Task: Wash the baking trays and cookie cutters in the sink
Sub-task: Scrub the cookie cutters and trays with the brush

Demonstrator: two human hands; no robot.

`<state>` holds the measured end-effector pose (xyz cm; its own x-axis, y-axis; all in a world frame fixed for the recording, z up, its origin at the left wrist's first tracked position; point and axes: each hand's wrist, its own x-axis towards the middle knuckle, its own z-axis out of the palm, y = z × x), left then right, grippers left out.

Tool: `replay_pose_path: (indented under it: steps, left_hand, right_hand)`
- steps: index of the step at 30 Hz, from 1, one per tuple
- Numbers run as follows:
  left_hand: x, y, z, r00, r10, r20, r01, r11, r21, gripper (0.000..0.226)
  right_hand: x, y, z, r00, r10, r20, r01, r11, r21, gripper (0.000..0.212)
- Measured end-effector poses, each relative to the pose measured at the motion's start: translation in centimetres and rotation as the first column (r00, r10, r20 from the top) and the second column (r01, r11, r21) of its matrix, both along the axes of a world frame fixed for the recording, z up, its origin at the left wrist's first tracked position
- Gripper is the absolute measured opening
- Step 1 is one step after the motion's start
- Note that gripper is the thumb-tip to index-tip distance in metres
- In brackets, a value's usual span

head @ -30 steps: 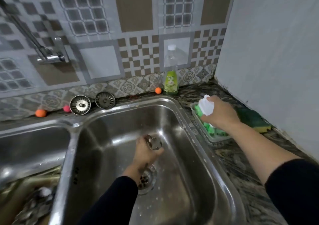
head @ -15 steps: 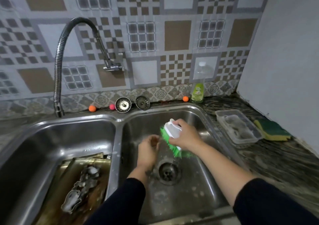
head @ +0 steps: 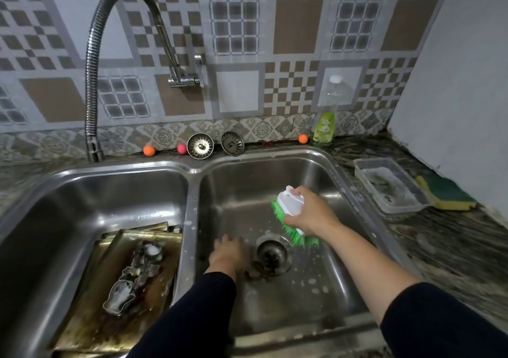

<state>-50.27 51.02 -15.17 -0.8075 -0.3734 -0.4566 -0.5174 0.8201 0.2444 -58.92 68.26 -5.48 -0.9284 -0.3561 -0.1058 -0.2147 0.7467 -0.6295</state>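
Green-bristled white brush [head: 292, 214] gripped by right hand [head: 312, 213] fingers; left hand [head: 229, 254] fingers' state unclear, blurred.

The only print I can see is on the green label of the dish soap bottle [head: 326, 115] standing at the back of my counter, and its lettering is too small and blurred for me to read.

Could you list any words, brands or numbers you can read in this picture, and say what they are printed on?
Nothing can be read.
Dish soap bottle: the green label carries print, but it is too small and blurred to read.
Scrub brush, plastic container, sponge, sink: no text visible.
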Motion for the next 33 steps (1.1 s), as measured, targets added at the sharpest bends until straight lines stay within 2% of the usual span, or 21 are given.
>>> replay_pose_path:
  steps: [3,6,8,11,14,16,17,18,19,21,22,23,24,26,28,31,33]
  left_hand:
    - [-0.2,0.6,-1.6,0.990,-0.075,0.120,0.073,0.997,0.017,0.087]
    - [-1.0,1.8,-2.4,0.986,-0.150,0.075,0.153,0.988,-0.032,0.091]
    - [-1.8,2.7,-2.5,0.971,-0.229,0.069,0.234,0.969,-0.080,0.082]
    - [-3.1,3.9,-3.2,0.947,-0.294,0.126,0.311,0.939,-0.148,0.049]
    - [-3.4,4.3,-3.8,0.960,-0.258,0.112,0.273,0.952,-0.139,0.038]
    - [-3.4,4.0,-3.8,0.991,-0.132,-0.007,0.132,0.991,-0.012,0.035]
    - [-3.5,3.7,-3.8,0.996,0.002,-0.093,0.008,0.994,0.105,0.030]
    - [-3.7,3.5,-3.2,0.968,0.178,-0.178,-0.128,0.957,0.262,0.026]
    - [-4.1,3.4,-2.5,0.901,0.370,-0.227,-0.240,0.861,0.449,0.023]
    - [-5.3,3.3,-0.5,0.730,0.665,-0.158,-0.304,0.523,0.796,0.023]
    - [-5.7,3.4,0.8,0.679,0.727,-0.102,-0.260,0.368,0.893,0.022]
    - [-6.0,3.4,2.1,0.664,0.745,-0.067,-0.203,0.266,0.942,0.021]
    - [-6.0,3.5,3.4,0.680,0.732,-0.050,-0.155,0.210,0.965,0.019]
    - [-5.3,3.8,5.6,0.731,0.682,-0.034,-0.090,0.146,0.985,0.020]
    - [-4.4,4.1,7.0,0.742,0.668,-0.056,-0.064,0.153,0.986,0.022]
    - [-3.9,3.1,7.8,0.699,0.711,-0.073,-0.089,0.189,0.978,0.026]
    - [-3.8,1.4,8.1,0.661,0.747,-0.067,-0.124,0.197,0.973,0.030]
  right_hand:
    - [-0.6,0.2,-0.4,1.000,-0.003,0.010,0.004,1.000,-0.014,0.069]
    - [-1.2,0.4,-0.9,1.000,-0.005,0.019,0.006,1.000,-0.016,0.068]
    - [-1.6,0.7,-1.3,0.999,-0.010,0.031,0.010,1.000,-0.027,0.068]
    - [-2.0,1.1,-2.0,0.999,-0.005,0.047,0.007,0.999,-0.036,0.068]
    - [-2.2,1.7,-2.5,0.999,-0.003,0.054,0.005,0.999,-0.043,0.068]
    - [-2.2,2.1,-2.5,0.998,-0.010,0.060,0.013,0.999,-0.047,0.068]
    - [-2.2,2.2,-2.5,0.998,-0.012,0.062,0.016,0.998,-0.056,0.068]
    - [-2.0,2.3,-2.4,0.998,-0.010,0.068,0.015,0.997,-0.072,0.067]
    - [-1.7,2.4,-2.3,0.997,0.000,0.073,0.007,0.995,-0.097,0.067]
    - [-0.6,2.1,-2.3,0.997,0.044,0.063,-0.035,0.990,-0.136,0.066]
    - [0.1,1.8,-2.4,0.997,0.063,0.034,-0.057,0.988,-0.147,0.066]
    - [0.8,1.5,-2.4,0.997,0.071,-0.004,-0.071,0.985,-0.158,0.066]
    - [1.4,1.1,-2.2,0.997,0.064,-0.041,-0.070,0.982,-0.178,0.065]
    - [1.8,0.2,-1.0,0.995,0.011,-0.102,-0.035,0.971,-0.236,0.062]
    - [1.6,-0.7,0.5,0.987,-0.027,-0.158,-0.018,0.960,-0.278,0.060]
    - [2.3,-1.8,1.9,0.989,0.016,-0.147,-0.059,0.954,-0.293,0.060]
    - [3.7,-2.1,1.8,0.987,0.077,-0.140,-0.110,0.964,-0.242,0.060]
